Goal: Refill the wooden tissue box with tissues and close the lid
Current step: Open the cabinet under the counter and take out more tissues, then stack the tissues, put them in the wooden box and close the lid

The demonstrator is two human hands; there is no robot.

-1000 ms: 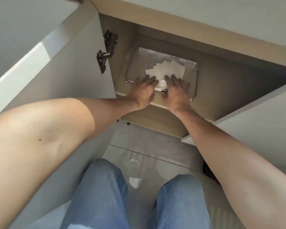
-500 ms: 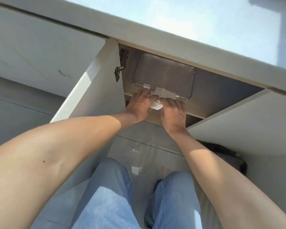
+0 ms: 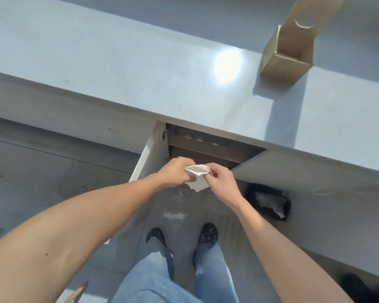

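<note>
Both hands hold a wad of white tissues [image 3: 197,176] in front of the open cupboard [image 3: 208,149] below the tabletop [image 3: 140,68]. The left hand [image 3: 176,172] curls its fingers round the wad's left side; the right hand [image 3: 220,178] pinches its right end. The wooden tissue box [image 3: 287,49] stands on the tabletop near its far right corner, well apart from the hands, its lid [image 3: 315,12] raised. The cupboard door [image 3: 149,158] hangs open to the left. A dark bag [image 3: 269,203] lies on the floor [image 3: 53,171] to the right of the person's shoes [image 3: 209,234].
</note>
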